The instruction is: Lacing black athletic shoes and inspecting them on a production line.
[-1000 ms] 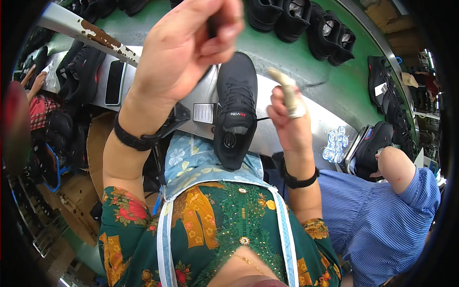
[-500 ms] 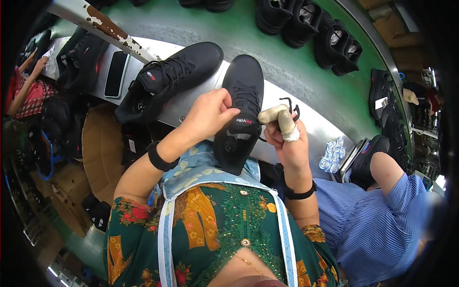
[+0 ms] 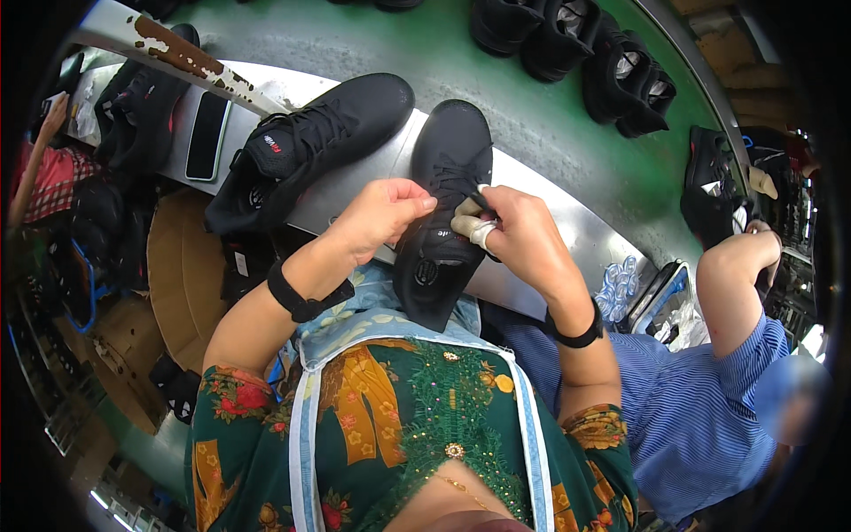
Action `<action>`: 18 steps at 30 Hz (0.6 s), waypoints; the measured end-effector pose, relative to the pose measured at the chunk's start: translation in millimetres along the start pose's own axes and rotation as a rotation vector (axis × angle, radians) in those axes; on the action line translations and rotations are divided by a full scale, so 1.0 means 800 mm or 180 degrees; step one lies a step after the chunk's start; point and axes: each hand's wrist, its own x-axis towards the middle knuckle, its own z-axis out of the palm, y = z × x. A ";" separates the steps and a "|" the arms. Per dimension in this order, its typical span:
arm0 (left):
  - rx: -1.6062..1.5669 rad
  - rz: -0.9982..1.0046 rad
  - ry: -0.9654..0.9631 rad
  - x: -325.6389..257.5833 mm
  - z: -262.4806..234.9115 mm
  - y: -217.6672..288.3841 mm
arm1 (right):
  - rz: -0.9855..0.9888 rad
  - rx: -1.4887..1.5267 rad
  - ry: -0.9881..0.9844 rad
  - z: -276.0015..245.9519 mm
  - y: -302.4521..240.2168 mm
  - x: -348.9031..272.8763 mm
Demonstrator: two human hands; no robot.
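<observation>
A phone (image 3: 207,137) lies on the surface (image 3: 572,217) well left of the fingers, then a black shoe (image 3: 310,142) just beyond the left hand (image 3: 377,215), whose thumb and forefinger pinch narrow, on what I cannot tell. Between both hands' fingers sits the second shoe (image 3: 450,142); the right hand's (image 3: 525,232) fingers bend at its laces (image 3: 455,177), their grip unclear.

1. From the person's head, the left of two side-by-side cameras looks steeply down past a dark green floral blouse (image 3: 417,426).
2. Close range: the bare left hand (image 3: 377,217) and pale-sheathed right hand (image 3: 523,230) sit near mid-frame.
3. The fisheye bows the silver metal worktop (image 3: 594,244).
</observation>
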 end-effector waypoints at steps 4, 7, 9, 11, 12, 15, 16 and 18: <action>-0.0195 -0.0109 0.0288 -0.010 0.013 -0.004 | 0.0695 0.2013 -0.0470 -0.007 0.003 0.025; 0.0566 0.0814 0.0781 -0.001 0.023 0.002 | 0.0886 0.3360 0.0158 -0.018 -0.015 0.021; 0.0710 0.2197 0.0488 0.023 0.021 0.015 | 0.0383 0.3330 0.0084 -0.023 -0.037 -0.002; 0.1423 0.2662 0.0282 0.046 0.018 0.023 | 0.0210 0.3941 0.0332 -0.005 -0.061 -0.024; 0.2123 0.2660 0.0175 0.056 0.019 0.021 | 0.0303 0.3904 0.0193 0.005 -0.072 -0.033; 0.2536 0.2386 -0.0353 0.070 0.019 0.009 | -0.0556 0.3329 -0.0405 0.038 -0.089 -0.044; 0.2571 0.2384 -0.0320 0.071 0.018 0.005 | -0.0554 0.3593 -0.0744 0.043 -0.091 -0.041; 0.2642 0.2406 -0.0278 0.070 0.020 0.000 | -0.1118 0.3391 -0.1099 0.045 -0.098 -0.033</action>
